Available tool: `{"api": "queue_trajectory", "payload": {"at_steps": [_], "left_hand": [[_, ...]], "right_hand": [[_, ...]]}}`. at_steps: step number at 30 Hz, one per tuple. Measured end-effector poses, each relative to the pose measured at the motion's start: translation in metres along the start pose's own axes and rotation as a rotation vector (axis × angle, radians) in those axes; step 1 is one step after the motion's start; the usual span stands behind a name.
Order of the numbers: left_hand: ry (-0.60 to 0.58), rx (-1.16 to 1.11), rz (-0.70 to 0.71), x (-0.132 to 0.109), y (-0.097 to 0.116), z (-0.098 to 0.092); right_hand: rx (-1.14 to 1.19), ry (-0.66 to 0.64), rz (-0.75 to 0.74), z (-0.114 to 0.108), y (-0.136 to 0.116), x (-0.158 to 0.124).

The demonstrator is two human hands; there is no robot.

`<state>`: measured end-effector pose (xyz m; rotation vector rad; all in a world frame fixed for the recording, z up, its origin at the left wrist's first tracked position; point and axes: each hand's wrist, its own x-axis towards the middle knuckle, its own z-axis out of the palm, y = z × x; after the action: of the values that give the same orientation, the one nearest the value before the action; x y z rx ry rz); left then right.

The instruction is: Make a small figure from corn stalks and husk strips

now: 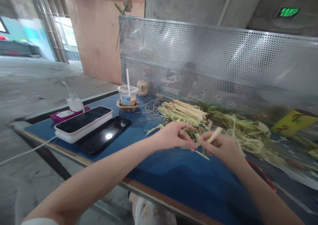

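My right hand (pixel 222 148) is closed round a pale folded strip of plant husk (pixel 215 134), whose cut end sticks up past the fingers. Some green stem hangs below those fingertips. Just to its left, my left hand (pixel 175 135) pinches at one end of a thin pale stalk (pixel 203 155), thumb and fingertips close together. The two hands almost meet over the blue table (pixel 179 172). Behind them lies a bundle of pale yellow husk strips (pixel 186 111), with small green sprigs (pixel 155 129) at its near side.
To the right spreads a heap of loose husks (pixel 245 132), near a yellow package (pixel 294 122). A red curved handle (pixel 263 175) lies by my right forearm. Leftward are a lidded cup (pixel 128 96), a black phone (pixel 104 135) and a white-cased device (pixel 83 122). A perforated metal screen (pixel 211 53) stands behind.
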<state>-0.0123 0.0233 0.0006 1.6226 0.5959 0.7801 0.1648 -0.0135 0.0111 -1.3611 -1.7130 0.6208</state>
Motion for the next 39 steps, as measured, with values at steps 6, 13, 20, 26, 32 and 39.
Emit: {"api": "queue_trajectory", "payload": {"at_steps": [6,13,20,26,32,39], "left_hand": [[0.060,0.403,0.210,-0.004,0.014,0.001],[0.134,0.485,0.239,-0.005,0.014,0.004],[0.162,0.346,0.193,-0.001,0.009,0.001],[0.221,0.326,0.191,0.002,0.009,-0.003],[0.159,0.219,0.125,0.001,0.006,0.003],[0.201,0.283,0.175,0.003,-0.006,0.008]], "right_hand": [[0.142,-0.204,0.120,0.002,0.002,0.001],[0.162,-0.177,0.065,0.007,0.009,0.001],[0.171,-0.206,0.008,0.005,0.015,0.005],[0.188,-0.173,-0.123,0.011,0.018,0.006],[-0.189,-0.079,-0.291,0.006,0.010,0.001],[-0.660,0.207,-0.551,0.011,0.013,-0.003]]}}
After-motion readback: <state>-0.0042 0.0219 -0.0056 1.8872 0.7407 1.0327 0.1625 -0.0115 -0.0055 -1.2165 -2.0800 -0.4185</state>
